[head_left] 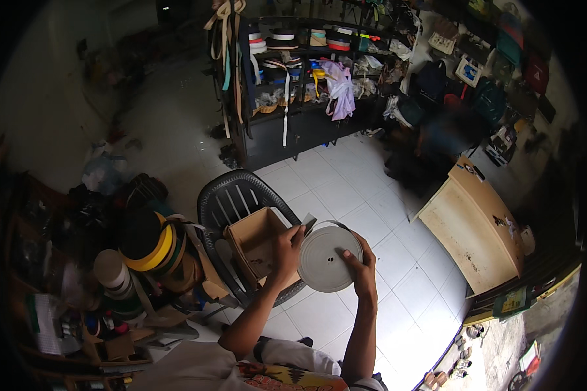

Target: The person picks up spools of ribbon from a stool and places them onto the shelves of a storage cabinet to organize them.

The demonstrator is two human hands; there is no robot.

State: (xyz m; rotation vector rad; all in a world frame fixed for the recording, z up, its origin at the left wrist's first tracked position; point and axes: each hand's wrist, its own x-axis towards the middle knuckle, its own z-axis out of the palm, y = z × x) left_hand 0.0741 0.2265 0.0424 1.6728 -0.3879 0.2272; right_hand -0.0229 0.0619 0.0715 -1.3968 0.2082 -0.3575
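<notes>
A flat grey roll of webbing strap (323,270) is held up in front of me, its wound face toward me with a small dark hole at the centre. My right hand (365,268) grips the roll's right edge, thumb lying over the face. At the upper left of the roll, my left hand (288,251) pinches the strap's loose end (309,222), which loops over the top of the roll. Behind my left hand, an open cardboard box (257,227) sits on a black plastic chair (219,195).
Stacked strap rolls, including a yellow one (155,251), crowd the left side. A dark shelf (287,146) with more rolls stands at the back. On the right is a wooden table (466,238); a dark, blurred figure is beyond it. Shoes (463,355) lie at the lower right.
</notes>
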